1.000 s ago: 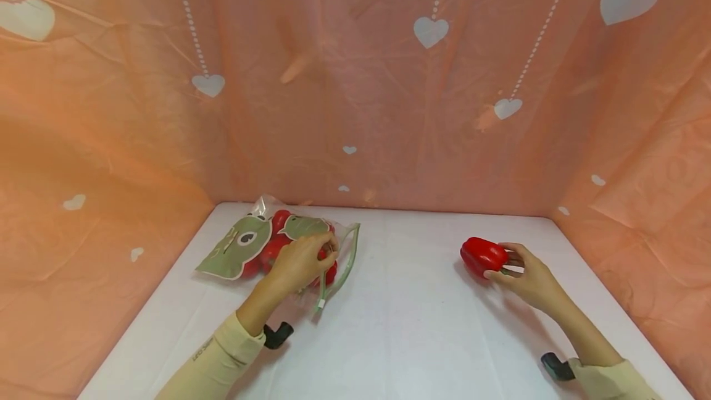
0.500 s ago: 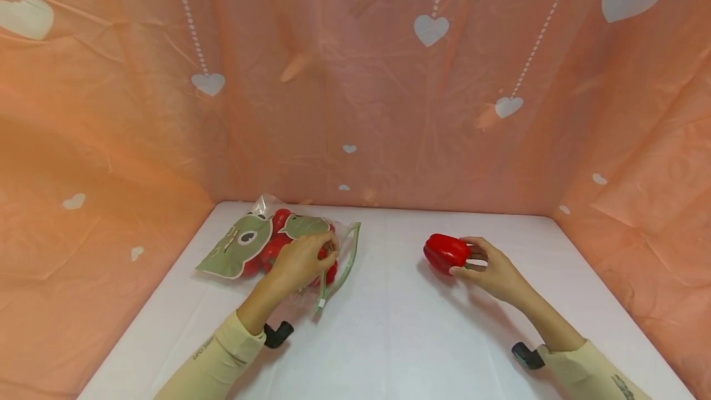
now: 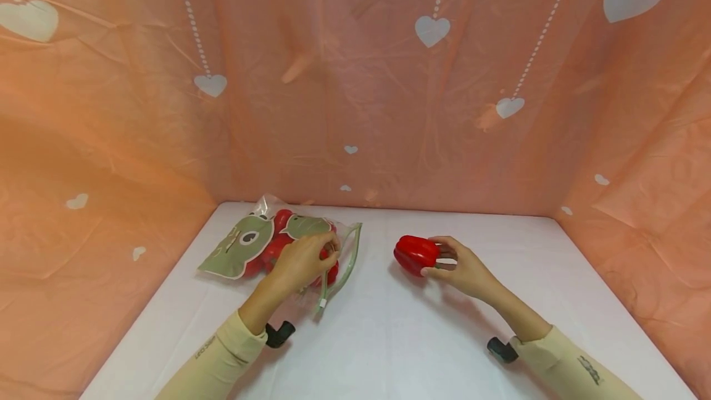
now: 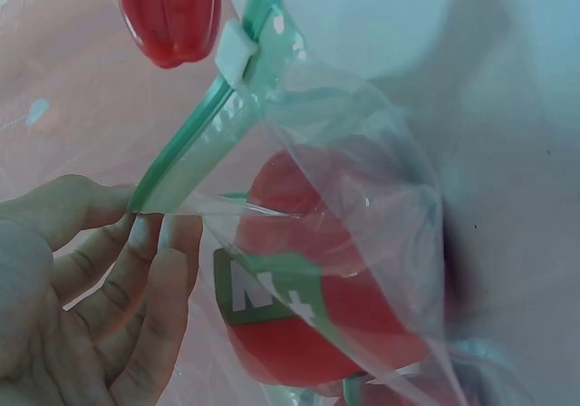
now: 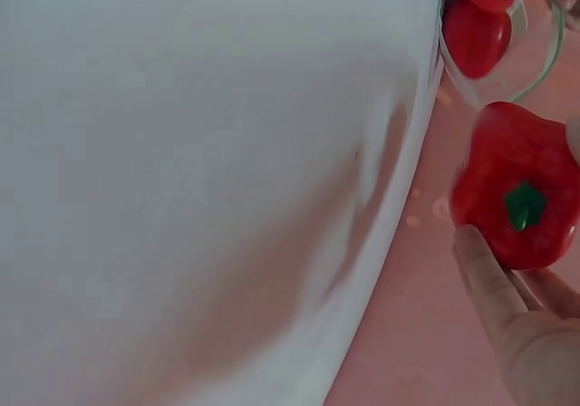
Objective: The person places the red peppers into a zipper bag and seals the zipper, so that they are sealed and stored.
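Observation:
A clear zip bag [image 3: 233,252] with green printing lies at the left of the table, several red bell peppers [image 4: 317,306] inside it. My left hand [image 3: 302,261] pinches the green zip edge at the bag's mouth between thumb and fingers, and the mouth gapes toward the right. A white slider [image 4: 236,54] sits on the zip strip. To the right of the bag, my right hand [image 3: 463,269] grips a single red bell pepper [image 3: 415,255] by its stem end. This pepper is held above the table, its green stem [image 5: 525,207] facing the right wrist camera.
A white cloth covers the table [image 3: 389,338]. Orange curtains [image 3: 355,79] with pale hearts enclose the back and both sides. A black wrist-camera mount [image 3: 279,334] sits under the left cuff, another mount [image 3: 502,349] under the right.
My right hand has carried the bell pepper leftward, nearer to the bag's mouth. The left hand and the bag have stayed in place.

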The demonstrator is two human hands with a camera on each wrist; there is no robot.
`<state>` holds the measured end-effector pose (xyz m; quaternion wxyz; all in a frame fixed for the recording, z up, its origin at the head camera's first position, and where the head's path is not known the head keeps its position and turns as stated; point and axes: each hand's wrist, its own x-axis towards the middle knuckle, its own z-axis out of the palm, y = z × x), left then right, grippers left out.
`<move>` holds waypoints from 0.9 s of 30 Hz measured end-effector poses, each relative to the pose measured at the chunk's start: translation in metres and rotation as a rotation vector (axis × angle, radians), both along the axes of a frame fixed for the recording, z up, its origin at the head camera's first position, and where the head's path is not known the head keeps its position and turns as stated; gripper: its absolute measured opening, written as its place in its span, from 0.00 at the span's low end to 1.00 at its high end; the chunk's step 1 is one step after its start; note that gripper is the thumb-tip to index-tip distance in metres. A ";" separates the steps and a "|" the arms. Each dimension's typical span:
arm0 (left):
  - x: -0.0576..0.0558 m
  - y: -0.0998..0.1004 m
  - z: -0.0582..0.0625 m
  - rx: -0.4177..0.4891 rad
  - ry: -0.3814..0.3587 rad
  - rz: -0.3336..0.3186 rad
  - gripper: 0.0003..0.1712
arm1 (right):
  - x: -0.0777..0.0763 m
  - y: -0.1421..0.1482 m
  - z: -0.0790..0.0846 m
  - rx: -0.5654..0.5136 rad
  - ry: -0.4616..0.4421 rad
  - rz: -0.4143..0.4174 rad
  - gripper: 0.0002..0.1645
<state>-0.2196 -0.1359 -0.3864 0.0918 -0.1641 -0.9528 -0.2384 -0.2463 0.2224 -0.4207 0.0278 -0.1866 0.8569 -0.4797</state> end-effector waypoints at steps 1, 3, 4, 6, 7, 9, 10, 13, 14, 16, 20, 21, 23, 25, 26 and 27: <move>0.000 0.000 0.000 0.004 -0.001 -0.001 0.06 | -0.001 -0.003 -0.001 -0.003 -0.004 0.004 0.44; 0.000 0.000 0.000 0.009 -0.003 -0.001 0.06 | -0.002 -0.009 -0.002 -0.008 -0.009 0.019 0.44; 0.000 0.000 0.000 0.010 -0.004 -0.001 0.06 | -0.003 -0.013 -0.003 -0.012 -0.014 0.023 0.44; 0.000 0.000 0.000 0.014 -0.007 -0.001 0.06 | -0.004 -0.019 -0.004 -0.021 -0.025 0.033 0.44; 0.000 -0.001 0.000 0.016 -0.008 -0.002 0.06 | -0.004 -0.022 -0.005 -0.021 -0.029 0.040 0.44; 0.000 -0.001 0.000 0.017 -0.009 -0.004 0.06 | -0.005 -0.029 -0.007 -0.025 -0.039 0.048 0.43; 0.000 -0.001 0.000 0.017 -0.008 -0.005 0.06 | -0.005 -0.032 -0.008 -0.028 -0.042 0.052 0.43; 0.000 -0.001 -0.001 0.010 -0.006 -0.006 0.06 | -0.007 -0.043 -0.011 -0.034 -0.047 0.068 0.43; 0.000 0.000 -0.001 0.007 -0.005 -0.005 0.06 | -0.007 -0.047 -0.012 -0.036 -0.049 0.068 0.43; 0.000 0.000 -0.002 0.002 -0.005 -0.001 0.06 | -0.009 -0.056 -0.014 -0.042 -0.043 0.072 0.43; 0.000 0.001 -0.002 -0.011 -0.008 0.005 0.06 | -0.014 -0.073 -0.016 -0.055 -0.021 0.077 0.42; 0.000 0.001 -0.001 -0.012 -0.009 0.006 0.06 | -0.015 -0.077 -0.016 -0.061 -0.018 0.076 0.42; 0.000 0.001 -0.001 -0.014 -0.013 0.009 0.06 | -0.017 -0.084 -0.015 -0.061 -0.018 0.069 0.41; 0.001 0.002 -0.001 -0.009 -0.018 0.008 0.06 | -0.018 -0.092 -0.014 -0.052 -0.022 0.055 0.41; 0.001 0.003 0.000 -0.007 -0.020 0.007 0.06 | -0.019 -0.095 -0.013 -0.046 -0.025 0.049 0.41; 0.001 0.003 0.000 -0.005 -0.023 0.006 0.06 | -0.019 -0.098 -0.013 -0.033 -0.026 0.042 0.41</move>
